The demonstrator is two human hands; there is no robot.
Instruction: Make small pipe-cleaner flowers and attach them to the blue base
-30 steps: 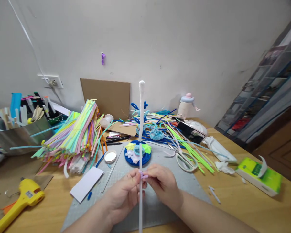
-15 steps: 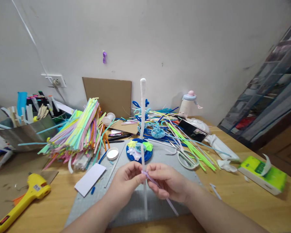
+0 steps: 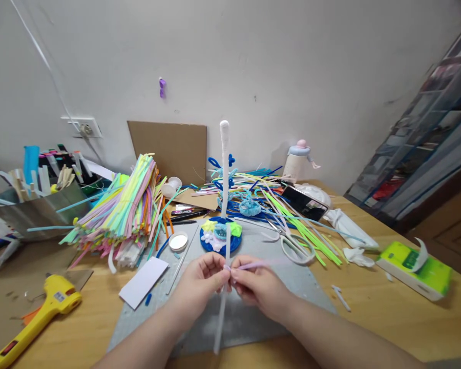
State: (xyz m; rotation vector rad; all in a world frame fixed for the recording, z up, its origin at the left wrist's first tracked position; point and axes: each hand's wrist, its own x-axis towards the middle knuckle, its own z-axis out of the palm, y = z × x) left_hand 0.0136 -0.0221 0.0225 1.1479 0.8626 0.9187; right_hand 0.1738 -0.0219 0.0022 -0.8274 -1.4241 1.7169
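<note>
My left hand [image 3: 205, 282] is closed in a pinch on a white pipe cleaner [image 3: 220, 328], which stands nearly upright and leans a little at its lower end. A lilac pipe cleaner [image 3: 253, 265] crosses it between my fingertips. My right hand [image 3: 255, 282] pinches the lilac one near the crossing, and its free end points right, blurred. The fingers partly hide where the two meet. Just beyond my hands lies a round blue base [image 3: 235, 245] with yellow, green, white and light blue fuzzy shapes. A thick white rod [image 3: 225, 169] rises upright behind the held pipe cleaner; its foot is hidden.
A grey mat [image 3: 292, 307] lies under my hands. Scissors [image 3: 297, 248] and green pipe cleaners [image 3: 307, 228] sit right, near a phone [image 3: 305, 202] and tissue pack [image 3: 415, 266]. To the left are a pipe cleaner bundle [image 3: 134, 200], a white card [image 3: 144, 282] and a yellow glue gun [image 3: 48, 307].
The lilac pipe cleaner's free end has swung from pointing down-right to pointing right. The white pipe cleaner's lower end has tilted left. My right hand has turned and its fingers have curled in.
</note>
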